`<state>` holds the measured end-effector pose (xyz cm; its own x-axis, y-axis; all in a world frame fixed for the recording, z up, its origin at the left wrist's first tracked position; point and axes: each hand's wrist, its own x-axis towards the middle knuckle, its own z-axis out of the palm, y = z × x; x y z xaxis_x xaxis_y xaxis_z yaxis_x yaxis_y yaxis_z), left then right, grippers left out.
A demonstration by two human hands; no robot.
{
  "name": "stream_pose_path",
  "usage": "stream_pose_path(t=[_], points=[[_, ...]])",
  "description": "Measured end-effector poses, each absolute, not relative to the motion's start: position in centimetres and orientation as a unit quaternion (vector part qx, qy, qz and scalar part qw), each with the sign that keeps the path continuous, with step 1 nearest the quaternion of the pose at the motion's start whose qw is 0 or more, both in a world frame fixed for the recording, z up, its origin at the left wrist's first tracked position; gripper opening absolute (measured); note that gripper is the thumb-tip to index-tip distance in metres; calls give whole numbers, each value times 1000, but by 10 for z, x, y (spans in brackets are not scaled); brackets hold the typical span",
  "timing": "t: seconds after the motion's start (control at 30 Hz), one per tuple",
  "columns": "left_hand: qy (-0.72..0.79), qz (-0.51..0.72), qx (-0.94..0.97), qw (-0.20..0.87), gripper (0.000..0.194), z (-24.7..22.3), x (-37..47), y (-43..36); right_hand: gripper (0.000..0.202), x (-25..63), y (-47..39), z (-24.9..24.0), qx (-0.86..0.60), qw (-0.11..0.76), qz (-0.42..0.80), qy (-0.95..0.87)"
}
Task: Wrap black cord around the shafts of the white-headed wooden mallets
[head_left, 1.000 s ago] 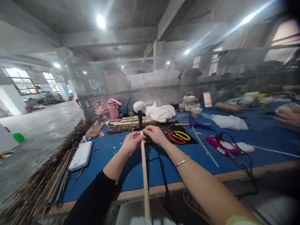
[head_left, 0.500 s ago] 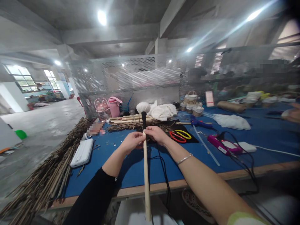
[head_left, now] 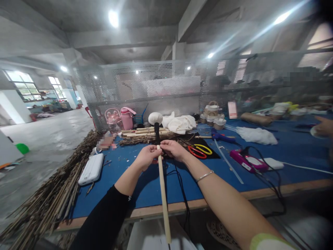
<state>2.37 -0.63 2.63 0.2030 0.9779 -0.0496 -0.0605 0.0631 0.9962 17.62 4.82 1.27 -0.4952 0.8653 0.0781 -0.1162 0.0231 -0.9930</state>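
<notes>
A pale wooden stick (head_left: 163, 194) stands in front of me, its lower end past the table edge. Black wrapping (head_left: 156, 133) covers its upper part, below a round white cloth-covered head (head_left: 155, 118). My left hand (head_left: 148, 157) pinches the stick just under the black wrapping. From the other side, my right hand (head_left: 173, 150) is closed with its fingertips at the lower edge of the wrapping. Whatever lies between those fingertips is too small to make out. Scissors (head_left: 199, 151) with red and yellow handles lie right of my right hand.
The blue table (head_left: 117, 194) carries a white power bank (head_left: 91, 169), a glue gun (head_left: 221, 136), a purple device (head_left: 248, 161) with cables, white cloth (head_left: 179, 122) and wooden sticks (head_left: 148, 132). Dry twigs (head_left: 57, 184) lie along the left. Another person's hand (head_left: 325, 126) is at far right.
The white head has tipped slightly left, and the stick's lower end has swung right. Both my hands keep nearly the same place. The other person's hand has shifted at the right edge.
</notes>
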Motion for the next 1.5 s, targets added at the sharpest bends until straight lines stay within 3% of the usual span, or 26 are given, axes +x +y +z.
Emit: stream_pose_path(t=[0.37,0.63,1.23,1.5], points=[[376,387,533,652,33,24,19,-7,30,178,46,12,-257,340,679,-598],[526,404,587,464,33,20,27,-9,31,172,47,10,-331,363,593,-638],[460,468,535,532,32,27,26,-8,28,171,49,7,-322,414,607,-597],[401,411,539,616,35,21,21,-6,29,177,46,10,-277,339,668,-602]])
